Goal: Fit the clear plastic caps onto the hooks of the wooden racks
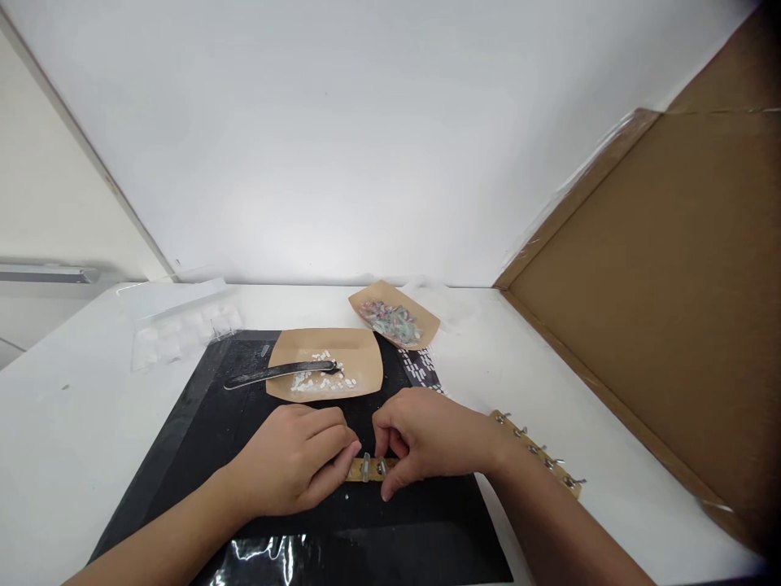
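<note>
A narrow wooden strip (357,470) with small upright metal clips (365,467) lies crosswise on the black mat (244,456). My left hand (305,456) is closed at the strip's left end, its fingers curled round it and covering that end. Over the right part is my right hand (430,431), thumb and index finger parted on either side of one metal piece (381,466). Its other fingers are bent inward, and the strip's right end is hidden beneath it.
Behind my hands, a cardboard tray (366,366) holds small white pieces, with a dark curved stick (274,373) across it. Another tray (427,321) holds mixed coloured bits. A second wooden strip (537,452) with metal clips lies right. Clear plastic packaging (183,325) sits left; cardboard (659,325) stands right.
</note>
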### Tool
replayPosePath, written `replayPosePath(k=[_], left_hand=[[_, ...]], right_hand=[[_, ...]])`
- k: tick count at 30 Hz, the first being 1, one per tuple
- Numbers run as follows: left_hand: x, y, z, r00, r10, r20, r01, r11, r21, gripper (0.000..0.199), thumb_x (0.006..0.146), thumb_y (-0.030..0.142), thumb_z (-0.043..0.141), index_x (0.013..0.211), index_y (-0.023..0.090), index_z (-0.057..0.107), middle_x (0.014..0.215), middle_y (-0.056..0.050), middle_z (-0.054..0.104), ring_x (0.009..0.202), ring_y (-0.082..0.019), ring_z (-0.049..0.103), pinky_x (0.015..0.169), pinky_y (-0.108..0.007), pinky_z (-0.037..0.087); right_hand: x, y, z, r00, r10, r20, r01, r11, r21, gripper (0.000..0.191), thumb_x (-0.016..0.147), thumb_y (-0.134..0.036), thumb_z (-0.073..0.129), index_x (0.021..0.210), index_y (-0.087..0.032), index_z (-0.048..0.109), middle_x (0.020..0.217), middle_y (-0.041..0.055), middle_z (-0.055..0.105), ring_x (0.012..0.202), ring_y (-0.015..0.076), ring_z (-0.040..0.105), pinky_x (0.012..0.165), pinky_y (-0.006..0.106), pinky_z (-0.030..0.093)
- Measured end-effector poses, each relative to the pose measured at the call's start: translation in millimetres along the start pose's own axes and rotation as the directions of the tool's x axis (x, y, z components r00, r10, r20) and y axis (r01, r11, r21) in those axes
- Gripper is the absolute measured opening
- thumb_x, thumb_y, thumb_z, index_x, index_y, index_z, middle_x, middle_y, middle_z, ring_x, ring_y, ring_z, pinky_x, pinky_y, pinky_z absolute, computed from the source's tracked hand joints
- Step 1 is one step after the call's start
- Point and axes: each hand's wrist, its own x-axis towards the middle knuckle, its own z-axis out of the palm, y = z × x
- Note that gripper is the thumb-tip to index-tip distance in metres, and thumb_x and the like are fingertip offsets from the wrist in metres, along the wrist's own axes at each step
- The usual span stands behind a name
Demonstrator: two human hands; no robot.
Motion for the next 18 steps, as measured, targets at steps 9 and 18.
replayPosePath(k=[9, 18], left_hand=[[0.5, -1.3, 2.1, 1.0, -0.008, 0.022, 0.007, 1.0, 0.02, 0.014, 0.103, 0.017, 0.053, 0.093, 0.018, 0.062, 0.078, -0.001, 0.064, 0.064, -0.015, 0.056, 0.056, -0.03, 0.038], [-0.4, -1.9, 3.5, 0.997, -0.006, 0.071, 0.003, 0.999, 0.046, 0.016, 0.103, 0.018, 0.052, 0.09, 0.019, 0.062, 0.077, -0.001, 0.063, 0.062, -0.015, 0.057, 0.056, -0.031, 0.04]], right_hand=[[-1.3, -5.8, 0.6, 1.0, -0.002, -0.022, 0.0, 0.999, -0.052, 0.036, 0.071, -0.051, 0.092, 0.086, -0.023, 0.076, 0.071, -0.0069, 0.069, 0.064, 0.011, 0.059, 0.057, 0.025, 0.029], [-3.1, -7.0, -0.7, 1.0, -0.015, -0.027, 0.014, 0.999, -0.051, 0.036, 0.072, -0.051, 0.092, 0.087, -0.023, 0.076, 0.071, -0.0066, 0.069, 0.064, 0.0113, 0.058, 0.058, 0.026, 0.029]])
